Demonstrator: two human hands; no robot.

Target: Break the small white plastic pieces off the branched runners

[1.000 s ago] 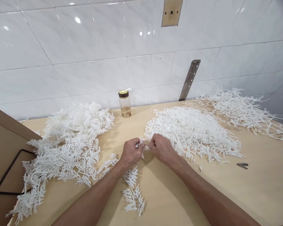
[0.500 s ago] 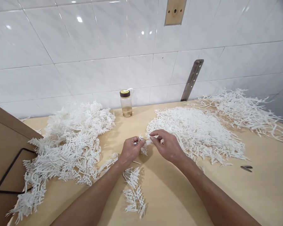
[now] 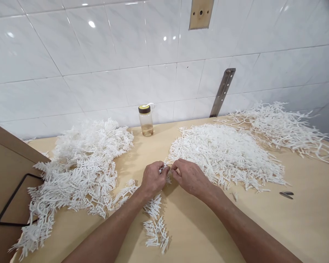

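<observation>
Pinched between the thumb and fingers of my left hand (image 3: 155, 178) is a small white branched piece (image 3: 168, 179). My right hand (image 3: 190, 177) is close beside it, its thumb and index finger pressed together near the same piece; whether they grip a part of it is too small to tell. Several white branched pieces (image 3: 156, 233) lie on the table below my hands. To the left is a large heap of white branched pieces (image 3: 84, 164). A flatter pile of short white pieces (image 3: 224, 153) spreads just behind and right of my right hand.
A bottle (image 3: 146, 122) stands near the tiled wall. Longer white strands (image 3: 285, 128) lie at the back right. Small dark snips (image 3: 286, 195) rest on the table (image 3: 312, 212) at right. A brown panel (image 3: 8, 182) with a black handle is at left; a metal strip (image 3: 223, 93) leans behind.
My right hand has moved slightly down and left, closer to my left hand, and its thumb and index finger have come together. My left hand's fingers have curled in more.
</observation>
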